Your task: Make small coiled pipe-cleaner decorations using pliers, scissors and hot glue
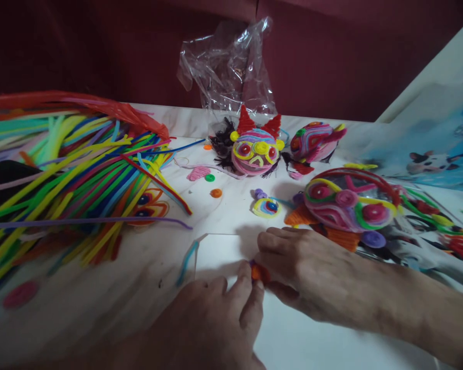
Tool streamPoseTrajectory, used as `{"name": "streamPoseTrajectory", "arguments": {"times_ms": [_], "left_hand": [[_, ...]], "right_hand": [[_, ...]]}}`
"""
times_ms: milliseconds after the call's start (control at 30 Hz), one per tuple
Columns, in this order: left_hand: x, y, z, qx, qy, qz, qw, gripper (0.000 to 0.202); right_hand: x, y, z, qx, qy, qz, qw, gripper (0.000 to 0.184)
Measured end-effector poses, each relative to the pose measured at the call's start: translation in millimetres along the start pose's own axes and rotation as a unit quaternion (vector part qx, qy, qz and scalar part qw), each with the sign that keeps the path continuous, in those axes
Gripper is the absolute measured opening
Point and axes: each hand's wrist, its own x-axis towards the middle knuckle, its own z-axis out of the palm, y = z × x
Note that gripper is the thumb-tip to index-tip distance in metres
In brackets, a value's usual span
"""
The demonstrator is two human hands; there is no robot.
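A small orange coil of pipe cleaner (259,273) with a bit of purple at its edge is pinched between my two hands, over a white sheet (219,252). My left hand (219,313) comes from the lower left, thumb and forefinger closed on the coil's near side. From the right, my right hand (289,262) bends over it with curled fingers, hiding part of the piece. A short blue pipe cleaner (187,263) lies at the sheet's left edge. Just beyond my right hand sits a yellow and blue coiled eye shape (267,207).
A heap of colourful pipe cleaners (100,174) spreads on the left. Behind stand a horned coiled face (254,151) and another coiled figure (316,141). A larger coiled mask (349,203) lies beside my right wrist. A clear plastic bag (231,67) leans on the dark red back panel.
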Motion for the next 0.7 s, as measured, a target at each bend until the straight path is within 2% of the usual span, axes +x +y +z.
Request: {"name": "streamPoseTrajectory", "arguments": {"times_ms": [133,233,400,533,633,700], "left_hand": [[-2.2,0.3,-0.7,-0.003,0.052,-0.041,0.998,0.053],[-2.7,-0.5,1.6,-0.010,0.072,-0.009,0.997,0.061],[-2.1,4.3,2.5,0.020,0.063,-0.050,0.997,0.060],[-3.3,5.5,-0.2,-0.007,0.057,-0.047,0.997,0.049],[-1.8,-0.7,-3.4,-0.040,0.042,-0.028,0.998,0.047],[0.5,-6.3,-6.4,-0.062,0.009,0.016,0.998,0.047]], "right_hand": [[0.9,0.0,0.0,-0.001,0.006,-0.001,1.000,0.006],[0.8,0.5,1.3,-0.009,0.010,-0.001,1.000,0.007],[-0.2,-0.4,1.9,-0.014,0.006,0.008,1.000,0.006],[-0.8,-1.4,0.9,-0.001,0.014,0.010,1.000,0.010],[-1.4,-0.8,0.9,0.004,0.020,0.004,1.000,0.009],[-1.9,0.0,1.5,0.009,0.023,-0.001,1.000,0.008]]}}
